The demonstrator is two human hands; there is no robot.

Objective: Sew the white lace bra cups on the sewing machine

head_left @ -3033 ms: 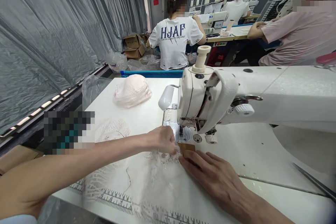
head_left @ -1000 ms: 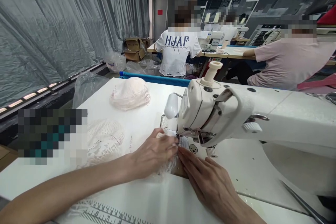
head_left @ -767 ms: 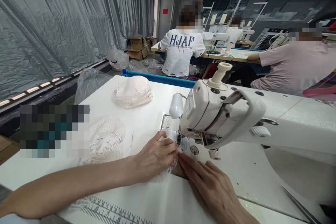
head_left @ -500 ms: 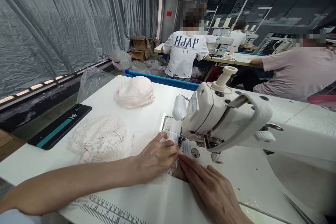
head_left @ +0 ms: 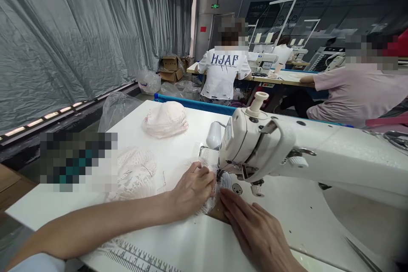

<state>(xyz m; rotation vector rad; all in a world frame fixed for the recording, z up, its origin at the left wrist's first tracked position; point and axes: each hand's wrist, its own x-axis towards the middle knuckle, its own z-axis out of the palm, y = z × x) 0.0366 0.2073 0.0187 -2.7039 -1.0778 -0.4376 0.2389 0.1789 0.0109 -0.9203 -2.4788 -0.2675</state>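
A white sewing machine (head_left: 306, 153) stands on the white table (head_left: 178, 246). My left hand (head_left: 191, 189) lies on a small piece of white lace fabric (head_left: 208, 204), fingers together, pressing it flat right at the needle and presser foot (head_left: 219, 175). My right hand (head_left: 255, 229) rests flat beside it, fingers stretched toward the foot, partly over a brown card piece (head_left: 219, 214). Most of the lace is hidden under my hands.
A heap of white lace pieces (head_left: 134, 172) and a stack of pink padded cups (head_left: 165, 119) sit to the left and behind. A printed ruler (head_left: 134, 259) runs along the table's near edge. Other people sit at machines beyond. Grey plastic sheeting hangs on the left.
Three seconds ago much lace lay spread toward me; now it is bunched small under my hands at the foot. In the last second the hands barely moved; the camera tilted up.
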